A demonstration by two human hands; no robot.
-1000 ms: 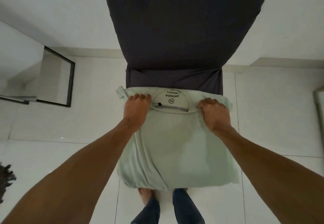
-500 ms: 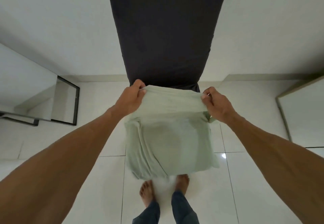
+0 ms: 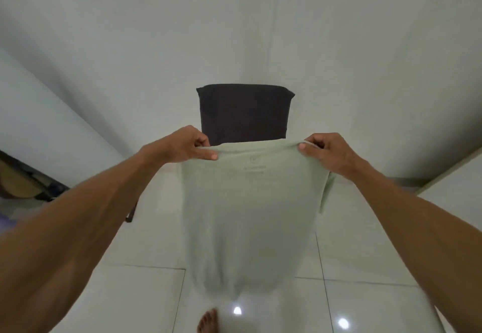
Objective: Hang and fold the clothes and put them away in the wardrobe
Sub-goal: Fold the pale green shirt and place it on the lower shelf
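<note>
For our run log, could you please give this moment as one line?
left hand: pinches shirt | right hand: pinches shirt | shirt: hanging

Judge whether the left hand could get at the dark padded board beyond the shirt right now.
Likely yes: nothing stands between the left hand and the dark padded board beyond it. But the hand pinches the pale green shirt, so it must let go.

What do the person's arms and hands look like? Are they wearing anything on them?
Both arms are bare: no sleeve shows on the left arm or the right arm as far as the picture reaches. The left hand and right hand wear no gloves, and I see no rings, watch or bracelet.
</note>
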